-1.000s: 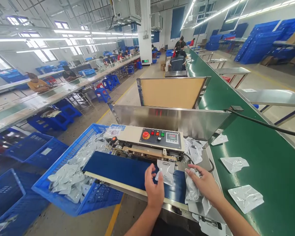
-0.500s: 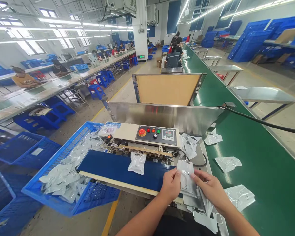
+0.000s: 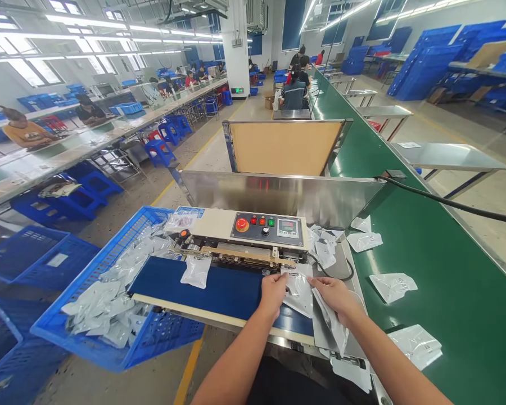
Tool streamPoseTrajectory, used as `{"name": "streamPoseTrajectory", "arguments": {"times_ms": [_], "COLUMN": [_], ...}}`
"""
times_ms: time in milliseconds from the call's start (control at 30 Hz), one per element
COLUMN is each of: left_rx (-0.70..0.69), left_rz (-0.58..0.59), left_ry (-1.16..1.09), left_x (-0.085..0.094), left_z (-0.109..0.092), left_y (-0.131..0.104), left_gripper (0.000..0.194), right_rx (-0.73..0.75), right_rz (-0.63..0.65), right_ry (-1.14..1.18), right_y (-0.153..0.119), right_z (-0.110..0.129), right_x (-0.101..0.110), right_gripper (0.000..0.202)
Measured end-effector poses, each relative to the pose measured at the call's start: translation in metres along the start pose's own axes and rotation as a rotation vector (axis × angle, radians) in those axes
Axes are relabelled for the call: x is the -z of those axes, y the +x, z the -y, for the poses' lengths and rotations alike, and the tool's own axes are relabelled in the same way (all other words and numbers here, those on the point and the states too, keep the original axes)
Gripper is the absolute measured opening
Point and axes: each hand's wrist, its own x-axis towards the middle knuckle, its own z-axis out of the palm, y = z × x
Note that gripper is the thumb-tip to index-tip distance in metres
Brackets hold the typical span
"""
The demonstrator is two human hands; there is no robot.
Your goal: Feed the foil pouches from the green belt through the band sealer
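Note:
A white pouch (image 3: 298, 292) stands at the right end of the sealing machine (image 3: 219, 225), its top edge at the sealing slot. My left hand (image 3: 274, 292) pinches that pouch's left edge. My right hand (image 3: 335, 295) is closed on several more pouches (image 3: 333, 320), its fingertips at the first pouch's right edge. Another pouch (image 3: 196, 271) hangs from the slot over the blue belt (image 3: 231, 298), farther left. Loose pouches (image 3: 392, 287) lie on the green conveyor (image 3: 447, 298) to the right.
A blue basket (image 3: 84, 357) full of pouches is at the machine's left end. Behind the machine stands a metal panel (image 3: 278, 197). A black cable (image 3: 455, 205) crosses the green conveyor. People sit at a long bench (image 3: 88, 138) on the left.
Both my hands have moved left and slightly up, bringing the front pouch to the slot. The pouch hanging in the machine has travelled left along the belt.

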Motion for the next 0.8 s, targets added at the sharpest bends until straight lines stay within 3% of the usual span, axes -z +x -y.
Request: {"name": "streamPoseTrajectory", "arguments": {"times_ms": [67,133,200,333,367,467,633,800], "left_rx": [-0.065,-0.219,-0.378,-0.476,-0.477,-0.445,-0.359,-0.041], "left_rz": [-0.092,-0.234,-0.248,0.206,0.265,0.232,0.265,0.127], "left_ry": [0.007,0.079,0.202,0.338,0.335,0.298,0.29,0.154], "left_x": [0.026,0.047,0.054,0.026,0.016,-0.004,-0.011,-0.025], "left_z": [-0.006,-0.007,-0.003,0.007,0.007,0.008,0.014,0.018], "left_y": [-0.009,-0.028,-0.052,-0.083,-0.085,-0.078,-0.06,-0.032], "left_gripper": [0.045,0.048,0.05,0.046,0.043,0.054,0.063,0.067], "right_rx": [-0.036,-0.004,0.037,0.045,0.054,0.092,0.136,-0.016], "right_rz": [0.022,-0.041,-0.102,-0.06,-0.042,-0.025,-0.058,-0.198], "right_ry": [0.023,0.075,0.161,0.467,0.56,0.648,0.308,0.461], "right_y": [-0.007,-0.018,-0.031,-0.054,-0.057,-0.06,-0.05,-0.024], "right_z": [0.004,0.006,0.011,0.021,0.021,0.011,-0.026,-0.044], "right_x": [-0.002,-0.002,-0.004,-0.014,-0.015,-0.009,0.013,0.015], "right_gripper": [0.05,0.056,0.061,0.069,0.072,0.073,0.063,0.056]}}
